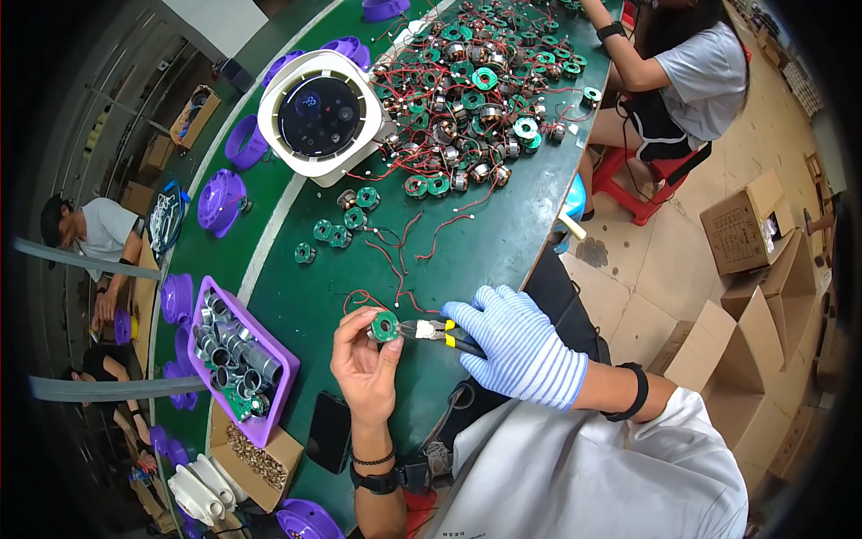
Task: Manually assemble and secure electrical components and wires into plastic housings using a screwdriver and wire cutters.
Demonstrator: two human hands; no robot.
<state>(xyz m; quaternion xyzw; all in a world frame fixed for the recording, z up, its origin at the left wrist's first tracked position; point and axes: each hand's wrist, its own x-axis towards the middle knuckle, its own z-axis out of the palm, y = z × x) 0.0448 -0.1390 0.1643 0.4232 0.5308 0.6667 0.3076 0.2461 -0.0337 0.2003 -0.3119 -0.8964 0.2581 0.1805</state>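
My bare left hand (pixel 364 370) pinches a small motor with a ring-shaped green circuit board (pixel 385 326) between thumb and fingers, board side up. Thin red wires run out from around it. In a blue-and-white striped glove, my right hand (pixel 525 350) grips pliers (pixel 429 330) with yellow-and-black handles. The pliers' jaws meet the right edge of the board; what lies between them is too small to make out. Loose red wires (pixel 437 235) lie on the green table (pixel 310 287) beyond my hands, near several more motors with green boards (pixel 356 218).
A large heap of wired motors (pixel 471 108) covers the far table, beside a round-screened white device (pixel 319 117). On the left stand a purple tray (pixel 285 364) of metal cylinders, a phone (pixel 329 433) and a cardboard box of small parts (pixel 256 456). A co-worker (pixel 691 81) sits far right.
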